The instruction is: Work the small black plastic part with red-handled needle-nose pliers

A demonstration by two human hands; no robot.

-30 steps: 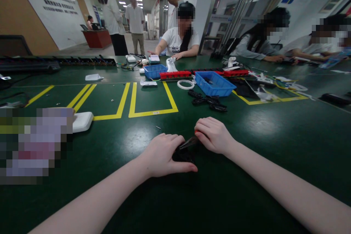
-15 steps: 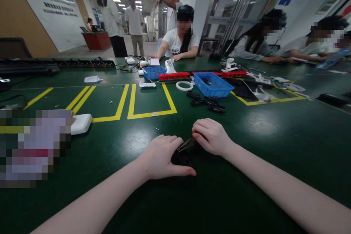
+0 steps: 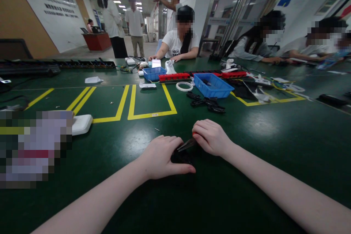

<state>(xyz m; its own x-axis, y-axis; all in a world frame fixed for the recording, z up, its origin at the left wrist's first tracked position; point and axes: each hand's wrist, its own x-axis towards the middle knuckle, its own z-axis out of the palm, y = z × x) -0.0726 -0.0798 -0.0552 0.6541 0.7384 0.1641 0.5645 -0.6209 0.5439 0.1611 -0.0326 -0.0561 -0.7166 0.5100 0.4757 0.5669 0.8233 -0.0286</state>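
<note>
On the green table (image 3: 131, 197), my left hand (image 3: 161, 157) curves around a dark object (image 3: 182, 156), its thumb stretched along the near side. My right hand (image 3: 210, 137) is closed around a thin metal tool that looks like tweezers (image 3: 187, 145), with a bit of orange showing at the fingers. The tool's tips point left and meet the dark object beside my left index finger. What the dark object is cannot be made out, since it blends into the table and is partly covered by my hand.
Beyond my hands lie several black parts (image 3: 207, 102), a blue bin (image 3: 212, 86), a white ring (image 3: 184, 86) and a smaller blue bin (image 3: 154, 73). A white box (image 3: 81, 124) sits at the left. A person (image 3: 182, 38) sits across the table; others are at the right.
Both my hands and the tool have stayed nearly in place. Across the table, the seated person's hand and a pale item by it have shifted slightly.
</note>
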